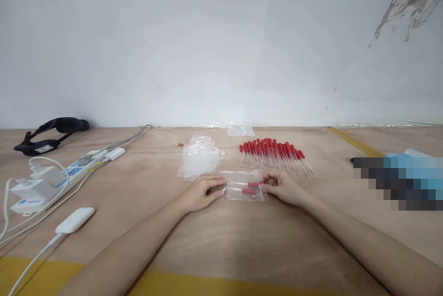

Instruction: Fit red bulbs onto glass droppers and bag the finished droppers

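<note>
— Clear bag (244, 186), where is it?
— Mid-bench (221, 240), 2 red-tipped droppers (249, 187) inside. Your left hand (201, 192) presses its left edge, fingers flat; your right hand (282, 186) pinches its right edge. Bare wood lies nearer you.

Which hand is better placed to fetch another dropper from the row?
Right. The right hand sits at the bag's right end, just in front of the dropper row. The left hand rests at the bag's left end, farther away.
</note>
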Demonstrator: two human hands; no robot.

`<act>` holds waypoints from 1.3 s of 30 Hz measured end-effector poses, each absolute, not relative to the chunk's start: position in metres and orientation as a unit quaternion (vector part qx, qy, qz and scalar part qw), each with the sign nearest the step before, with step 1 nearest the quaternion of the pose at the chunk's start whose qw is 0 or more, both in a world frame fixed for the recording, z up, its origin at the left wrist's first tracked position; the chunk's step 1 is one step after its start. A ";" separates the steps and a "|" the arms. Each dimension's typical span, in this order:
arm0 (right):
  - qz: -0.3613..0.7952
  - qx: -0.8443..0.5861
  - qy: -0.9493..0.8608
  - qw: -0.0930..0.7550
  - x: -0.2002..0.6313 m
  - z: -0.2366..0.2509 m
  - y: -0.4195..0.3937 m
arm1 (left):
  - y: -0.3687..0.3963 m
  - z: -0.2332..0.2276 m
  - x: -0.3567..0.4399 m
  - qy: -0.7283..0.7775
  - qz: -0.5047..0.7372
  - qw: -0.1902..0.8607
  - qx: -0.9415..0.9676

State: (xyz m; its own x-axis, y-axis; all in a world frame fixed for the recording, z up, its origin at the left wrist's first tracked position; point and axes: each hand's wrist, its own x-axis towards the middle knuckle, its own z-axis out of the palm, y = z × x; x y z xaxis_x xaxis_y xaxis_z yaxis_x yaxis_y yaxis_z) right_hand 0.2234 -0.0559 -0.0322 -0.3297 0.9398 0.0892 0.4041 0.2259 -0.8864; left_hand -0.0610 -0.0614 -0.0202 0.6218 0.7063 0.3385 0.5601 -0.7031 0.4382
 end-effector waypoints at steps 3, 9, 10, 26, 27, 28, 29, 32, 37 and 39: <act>0.294 -0.472 -0.762 0.332 0.218 -0.033 -0.057 | -0.063 -0.019 -0.060 0.372 0.253 0.143 0.881; 0.311 -0.426 -0.804 0.276 0.221 -0.026 -0.051 | -0.062 -0.019 -0.061 0.367 0.245 0.157 0.884; 0.315 -0.441 -0.793 0.277 0.224 -0.023 -0.047 | -0.062 -0.019 -0.061 0.366 0.245 0.160 0.883; 0.007 -0.707 -0.676 0.210 0.206 0.011 0.070 | -0.062 -0.020 -0.061 0.358 0.260 0.175 0.880; 0.013 -0.710 -0.673 0.208 0.206 0.010 0.073 | -0.062 -0.020 -0.061 0.356 0.260 0.174 0.881; 0.018 -0.712 -0.670 0.209 0.206 0.010 0.075 | -0.061 -0.020 -0.061 0.354 0.260 0.174 0.881; 0.023 -0.712 -0.668 0.213 0.205 0.011 0.076 | -0.061 -0.020 -0.061 0.353 0.260 0.174 0.882; 0.038 -0.708 -0.662 0.241 0.204 0.017 0.074 | -0.061 -0.020 -0.060 0.354 0.260 0.174 0.881; 0.048 -0.681 -0.652 0.329 0.211 0.030 0.052 | -0.062 -0.020 -0.060 0.356 0.263 0.172 0.880; 0.071 -0.632 -0.645 0.424 0.220 0.026 0.033 | -0.062 -0.021 -0.060 0.358 0.261 0.169 0.880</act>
